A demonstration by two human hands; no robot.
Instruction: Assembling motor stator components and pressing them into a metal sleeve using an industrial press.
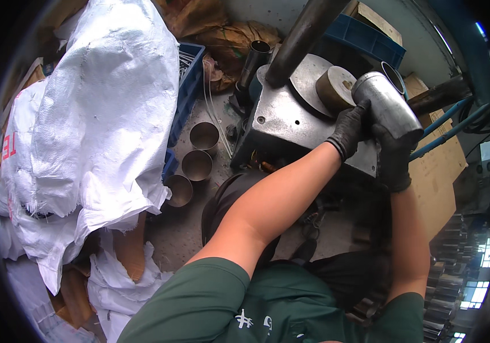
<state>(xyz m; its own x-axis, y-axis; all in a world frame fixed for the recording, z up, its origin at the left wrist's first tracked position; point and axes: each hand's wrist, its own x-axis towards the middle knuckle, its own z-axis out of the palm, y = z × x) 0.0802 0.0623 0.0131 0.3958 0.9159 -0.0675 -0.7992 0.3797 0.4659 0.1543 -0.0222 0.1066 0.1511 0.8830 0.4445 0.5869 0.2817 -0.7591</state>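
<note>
A silver metal cylinder (386,104) is tilted over the right front part of a metal machine base (276,117). Both my dark-gloved hands grip it: my left hand (352,127) has its fingers closed at the cylinder's left side, and my right hand (393,153) is wrapped round its lower end. Just left of the cylinder, a thick round metal block (336,90) rests against a flat disc (308,77) on the base. Behind the held cylinder shows the open rim of another metal tube (392,77).
Three open metal cups (197,166) stand on the floor left of the machine. Large white woven sacks (113,108) fill the left side, beside a blue crate (185,106). A thick steel post (299,43) rises from the base. Cardboard (439,177) and blue hoses (456,123) lie right.
</note>
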